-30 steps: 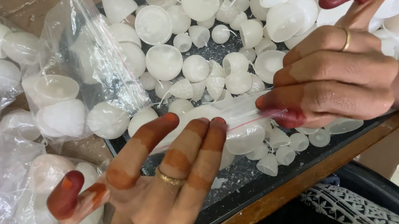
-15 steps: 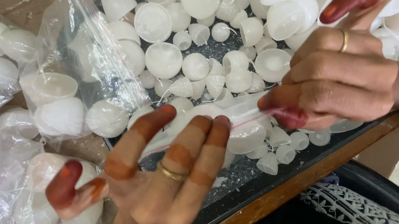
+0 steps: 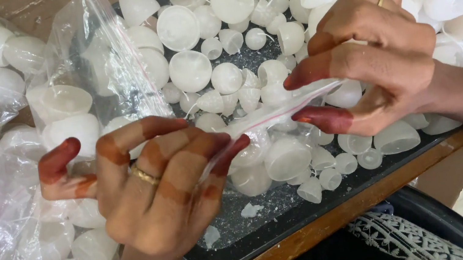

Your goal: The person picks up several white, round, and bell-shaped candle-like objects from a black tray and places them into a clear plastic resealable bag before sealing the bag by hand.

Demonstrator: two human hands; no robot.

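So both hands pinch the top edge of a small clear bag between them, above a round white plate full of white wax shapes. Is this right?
Not quite. The left hand and right hand do pinch the clear bag, but the head view shows the white wax shapes lying in a dark rectangular tray, not a round white plate.

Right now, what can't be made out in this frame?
Head view only:
- Contents of the small clear bag: hidden by the left hand and right hand.
- Dark tray: far side cut off by the top edge.
- White wax shapes: those in bags at left blurred by plastic.
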